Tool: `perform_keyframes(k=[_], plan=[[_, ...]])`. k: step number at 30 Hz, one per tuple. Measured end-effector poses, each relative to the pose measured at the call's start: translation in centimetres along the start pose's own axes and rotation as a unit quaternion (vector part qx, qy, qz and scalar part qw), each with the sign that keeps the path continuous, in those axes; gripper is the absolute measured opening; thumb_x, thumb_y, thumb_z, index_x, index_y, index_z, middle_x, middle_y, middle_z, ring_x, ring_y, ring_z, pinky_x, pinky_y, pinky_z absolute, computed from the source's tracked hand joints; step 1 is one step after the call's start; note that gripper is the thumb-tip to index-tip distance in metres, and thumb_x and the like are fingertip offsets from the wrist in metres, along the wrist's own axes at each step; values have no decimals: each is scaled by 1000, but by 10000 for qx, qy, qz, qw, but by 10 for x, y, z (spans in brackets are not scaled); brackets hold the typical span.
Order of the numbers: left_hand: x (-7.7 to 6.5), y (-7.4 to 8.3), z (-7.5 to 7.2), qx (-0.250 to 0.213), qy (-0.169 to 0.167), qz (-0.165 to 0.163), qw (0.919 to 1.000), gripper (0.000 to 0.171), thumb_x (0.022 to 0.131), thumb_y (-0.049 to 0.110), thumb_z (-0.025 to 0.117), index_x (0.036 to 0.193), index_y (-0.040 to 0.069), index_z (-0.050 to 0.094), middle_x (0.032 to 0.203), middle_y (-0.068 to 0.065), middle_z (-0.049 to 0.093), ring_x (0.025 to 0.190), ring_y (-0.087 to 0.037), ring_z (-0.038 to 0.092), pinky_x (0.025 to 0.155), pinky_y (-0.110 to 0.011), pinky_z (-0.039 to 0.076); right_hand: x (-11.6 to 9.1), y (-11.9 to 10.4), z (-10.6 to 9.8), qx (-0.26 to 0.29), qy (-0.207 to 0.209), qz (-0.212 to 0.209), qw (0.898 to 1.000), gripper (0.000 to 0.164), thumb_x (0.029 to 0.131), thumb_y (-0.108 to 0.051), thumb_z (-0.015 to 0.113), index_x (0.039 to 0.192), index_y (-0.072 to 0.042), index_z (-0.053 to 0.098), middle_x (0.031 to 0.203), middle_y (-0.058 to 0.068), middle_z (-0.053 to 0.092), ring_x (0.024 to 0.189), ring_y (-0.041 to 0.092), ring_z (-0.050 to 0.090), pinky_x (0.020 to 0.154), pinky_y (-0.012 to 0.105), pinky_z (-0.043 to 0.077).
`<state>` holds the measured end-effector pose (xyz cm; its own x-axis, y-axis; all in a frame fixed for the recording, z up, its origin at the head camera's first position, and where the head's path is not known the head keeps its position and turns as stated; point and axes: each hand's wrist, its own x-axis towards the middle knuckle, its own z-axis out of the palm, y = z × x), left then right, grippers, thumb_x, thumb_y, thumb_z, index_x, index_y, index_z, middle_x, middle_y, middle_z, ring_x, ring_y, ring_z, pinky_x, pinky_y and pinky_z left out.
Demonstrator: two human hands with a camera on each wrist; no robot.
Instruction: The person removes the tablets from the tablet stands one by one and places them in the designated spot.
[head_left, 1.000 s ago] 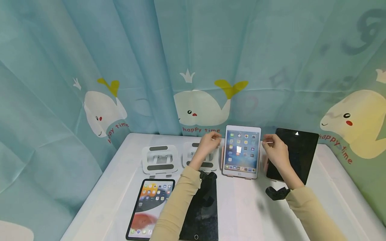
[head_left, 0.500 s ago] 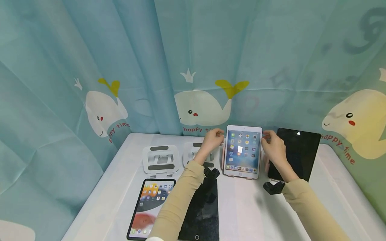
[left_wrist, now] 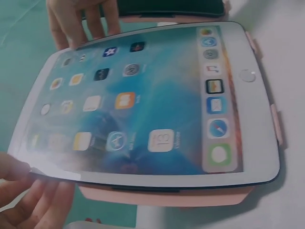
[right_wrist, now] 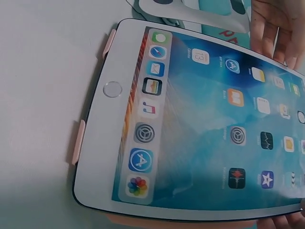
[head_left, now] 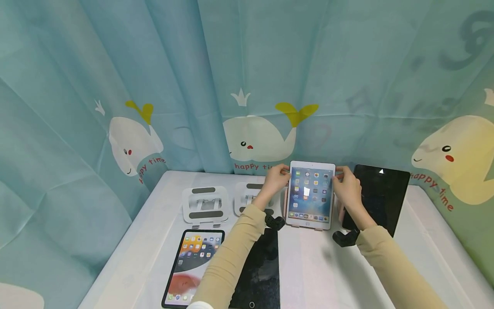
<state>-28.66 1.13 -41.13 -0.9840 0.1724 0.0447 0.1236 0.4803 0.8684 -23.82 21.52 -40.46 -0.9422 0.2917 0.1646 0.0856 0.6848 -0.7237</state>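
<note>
A white-framed tablet (head_left: 311,195) with a lit home screen leans on a pink stand (left_wrist: 167,196) toward the back of the table. My left hand (head_left: 276,179) pinches its upper left edge, thumb (left_wrist: 14,167) on the front and fingers (left_wrist: 45,202) behind. At the opposite edge my right hand (head_left: 347,189) grips the tablet, its fingers (right_wrist: 281,222) behind the rim. Two pink lips (right_wrist: 78,142) of the stand hook up over the tablet's lower edge. Most of the stand is hidden behind the tablet.
Right of it stands a black tablet (head_left: 380,197), propped up. Two white folding stands (head_left: 186,201) lie at the back left. In front of them lie a black-rimmed tablet (head_left: 193,262) with a lit screen and a dark one (head_left: 262,274), partly under my left sleeve. A whale-print curtain (head_left: 254,64) hangs behind.
Both hands have closed in on the white-framed tablet from its two sides, the left moving right and the right moving left, and now hold its edges. The tablet stays where it was.
</note>
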Motion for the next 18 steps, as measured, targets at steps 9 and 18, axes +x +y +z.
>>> perform_keyframes(k=[9, 18], plan=[[-1, 0, 7, 108, 430, 177, 9989, 24, 95, 13, 57, 115, 4, 66, 100, -13, 70, 75, -21, 68, 60, -20, 51, -1, 1, 2, 163, 129, 214, 9996, 37, 99, -14, 47, 134, -3, 49, 115, 26, 60, 97, 38, 58, 72, 42, 45], [-2, 2, 9, 237, 584, 79, 9980, 22, 95, 13, 58, 113, 7, 67, 99, -10, 70, 79, -20, 66, 60, -20, 47, 0, 1, 3, 341, 89, 361, 9987, 36, 99, -13, 48, 134, -6, 50, 115, 23, 59, 97, 37, 58, 70, 37, 43]])
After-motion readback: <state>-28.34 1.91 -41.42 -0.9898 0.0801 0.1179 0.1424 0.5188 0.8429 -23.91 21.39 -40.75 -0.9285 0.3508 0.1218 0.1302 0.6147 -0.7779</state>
